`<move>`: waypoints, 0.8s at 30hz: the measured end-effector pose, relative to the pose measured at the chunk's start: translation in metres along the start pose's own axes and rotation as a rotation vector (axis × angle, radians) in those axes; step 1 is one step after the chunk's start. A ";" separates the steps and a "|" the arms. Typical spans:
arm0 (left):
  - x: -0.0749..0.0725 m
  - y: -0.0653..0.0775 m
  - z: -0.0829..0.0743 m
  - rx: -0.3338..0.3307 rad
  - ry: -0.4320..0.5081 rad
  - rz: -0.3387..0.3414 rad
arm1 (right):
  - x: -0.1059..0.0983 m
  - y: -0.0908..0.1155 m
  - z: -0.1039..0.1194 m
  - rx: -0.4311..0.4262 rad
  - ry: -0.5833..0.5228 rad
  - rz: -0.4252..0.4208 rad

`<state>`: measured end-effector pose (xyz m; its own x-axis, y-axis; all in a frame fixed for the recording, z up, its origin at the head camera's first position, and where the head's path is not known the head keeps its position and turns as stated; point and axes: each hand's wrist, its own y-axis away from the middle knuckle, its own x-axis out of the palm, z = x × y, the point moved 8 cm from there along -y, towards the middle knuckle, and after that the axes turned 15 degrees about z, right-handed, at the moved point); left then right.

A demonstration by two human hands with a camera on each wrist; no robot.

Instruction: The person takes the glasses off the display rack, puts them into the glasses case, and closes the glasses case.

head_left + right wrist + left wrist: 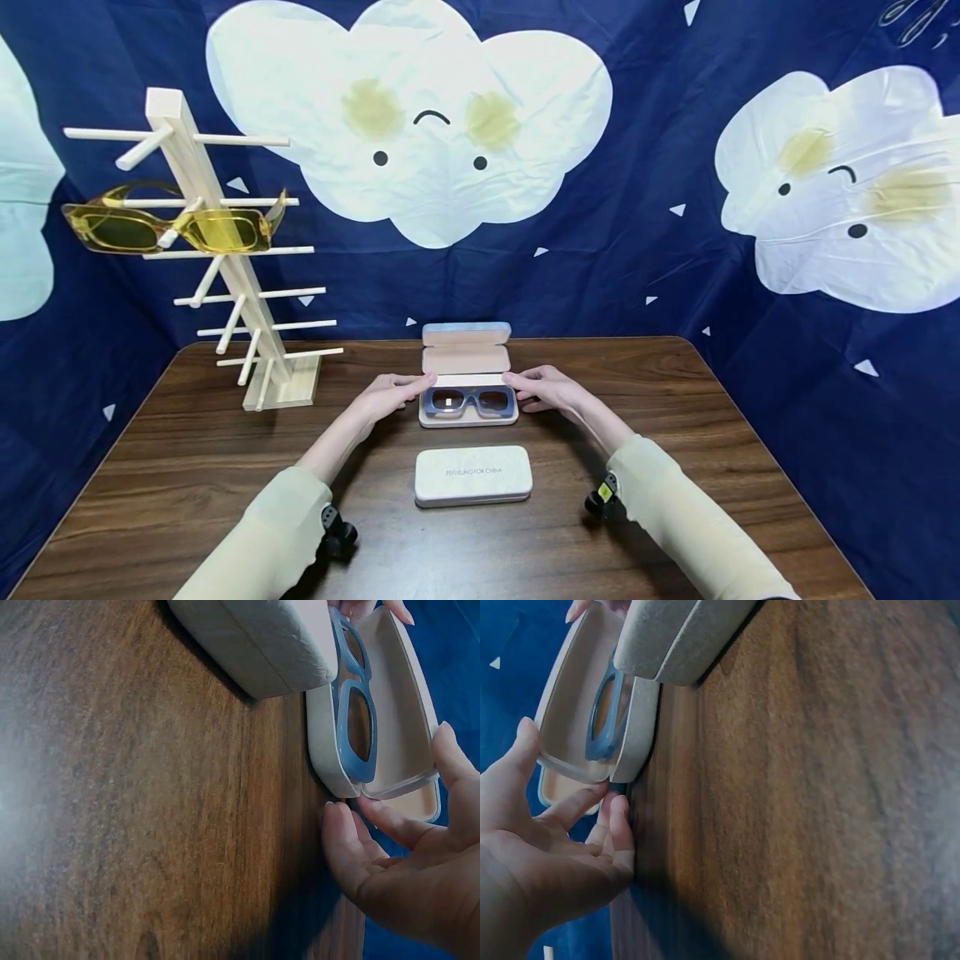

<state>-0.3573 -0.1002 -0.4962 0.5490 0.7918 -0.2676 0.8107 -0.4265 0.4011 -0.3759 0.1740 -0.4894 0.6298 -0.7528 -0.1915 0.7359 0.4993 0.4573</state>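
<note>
An open glasses case (468, 422) holds blue-framed sunglasses (470, 398) with dark lenses, lying flat. Its lid (564, 712) stands raised at the back. My left hand (393, 393) holds the lid's left end, thumb at the rim and index finger by the lower corner. At the opposite end, my right hand (551, 390) grips the lid (397, 697) the same way, its other fingers curled beside the case's corner. Directly behind is a second open case (465, 360) with a pale pink lining. A closed white case (472, 475) with printed lettering lies in front.
A wooden glasses rack (225, 267) with several pegs stands at the table's back left. Yellow sunglasses (176, 229) hang on its upper pegs. Dark blue cloth (652, 250) with cloud prints rises behind the brown wooden table (675, 400).
</note>
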 end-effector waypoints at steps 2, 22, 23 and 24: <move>0.000 0.000 0.000 0.006 -0.008 0.000 | 0.000 0.001 0.000 0.003 0.007 -0.006; 0.000 0.000 0.003 0.052 -0.044 0.010 | 0.004 0.002 0.001 -0.062 0.067 0.004; 0.000 0.000 0.003 0.055 -0.047 0.011 | 0.004 0.002 0.001 -0.063 0.070 0.004; 0.000 0.000 0.002 0.058 -0.052 0.009 | 0.004 0.003 0.001 -0.064 0.074 0.004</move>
<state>-0.3566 -0.1013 -0.4982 0.5651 0.7648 -0.3094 0.8150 -0.4595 0.3530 -0.3717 0.1717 -0.4881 0.6473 -0.7184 -0.2547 0.7465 0.5300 0.4023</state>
